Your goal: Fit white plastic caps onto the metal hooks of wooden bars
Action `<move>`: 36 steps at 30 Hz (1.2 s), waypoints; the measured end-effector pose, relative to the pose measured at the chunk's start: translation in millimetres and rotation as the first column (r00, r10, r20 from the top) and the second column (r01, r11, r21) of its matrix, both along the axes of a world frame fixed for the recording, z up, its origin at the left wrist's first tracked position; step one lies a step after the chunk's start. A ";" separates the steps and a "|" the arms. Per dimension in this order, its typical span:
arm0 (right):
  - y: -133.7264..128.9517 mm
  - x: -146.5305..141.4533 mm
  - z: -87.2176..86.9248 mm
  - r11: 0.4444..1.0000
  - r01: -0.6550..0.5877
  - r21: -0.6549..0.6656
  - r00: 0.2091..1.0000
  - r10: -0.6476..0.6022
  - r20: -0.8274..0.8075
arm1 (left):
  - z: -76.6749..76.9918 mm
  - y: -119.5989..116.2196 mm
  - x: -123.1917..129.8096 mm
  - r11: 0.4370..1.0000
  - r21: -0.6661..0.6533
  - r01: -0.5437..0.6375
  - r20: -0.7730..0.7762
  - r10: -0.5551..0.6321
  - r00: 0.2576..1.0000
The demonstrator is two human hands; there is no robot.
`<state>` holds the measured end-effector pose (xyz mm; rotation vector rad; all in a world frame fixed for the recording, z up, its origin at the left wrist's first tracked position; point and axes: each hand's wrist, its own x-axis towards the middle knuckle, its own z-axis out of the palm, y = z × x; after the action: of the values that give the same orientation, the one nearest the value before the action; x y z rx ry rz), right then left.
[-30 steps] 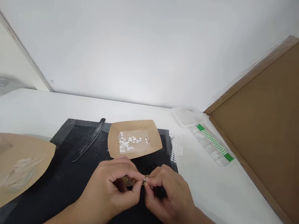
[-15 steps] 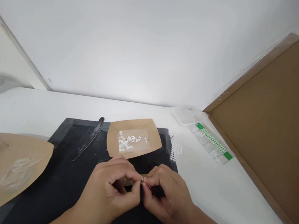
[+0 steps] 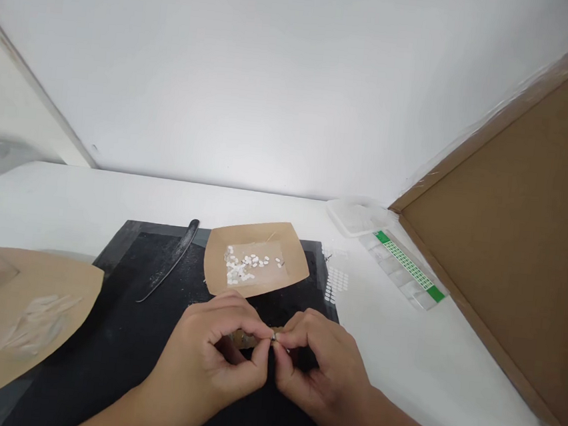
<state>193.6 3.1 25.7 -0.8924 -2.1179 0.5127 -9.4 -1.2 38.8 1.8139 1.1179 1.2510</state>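
Observation:
Over the black mat (image 3: 116, 337), my left hand (image 3: 220, 351) and my right hand (image 3: 322, 364) meet fingertip to fingertip. Thumb and forefinger of each are pinched on a tiny shiny piece (image 3: 273, 337) between them, too small to make out. Partly hidden behind the fingers lies a brownish item (image 3: 244, 340). Just beyond my hands sits a brown paper tray (image 3: 293, 247) with a clear sheet and many small white ovals (image 3: 241, 272) in it.
A second paper tray (image 3: 81, 280) with clear plastic bags stands at the left. A black curved tool (image 3: 176, 263) lies on the mat. To the right are white oval stickers (image 3: 337, 282), a clear compartment box (image 3: 409, 272), a translucent lid (image 3: 354, 216) and a large cardboard box (image 3: 525, 216).
Both hands keep their pinch at nearly the same spot, with only slight finger movement. The whole view has shifted a little.

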 end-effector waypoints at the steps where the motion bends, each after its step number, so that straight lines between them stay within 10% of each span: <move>1: 0.1 -0.2 0.2 1.000 0.000 0.003 1.000 0.000 0.001 | -0.5 -0.2 -0.3 1.000 -0.001 0.000 0.000 0.000 1.000; 36: 0.6 -2.1 -4.8 0.999 -0.028 0.027 1.000 0.028 0.001 | 0.5 -2.7 0.8 0.997 0.059 -0.044 -0.119 0.051 0.992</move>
<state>191.5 3.6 20.9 -0.8493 -2.1351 0.4975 -8.6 -3.9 39.3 1.9364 1.2092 1.2251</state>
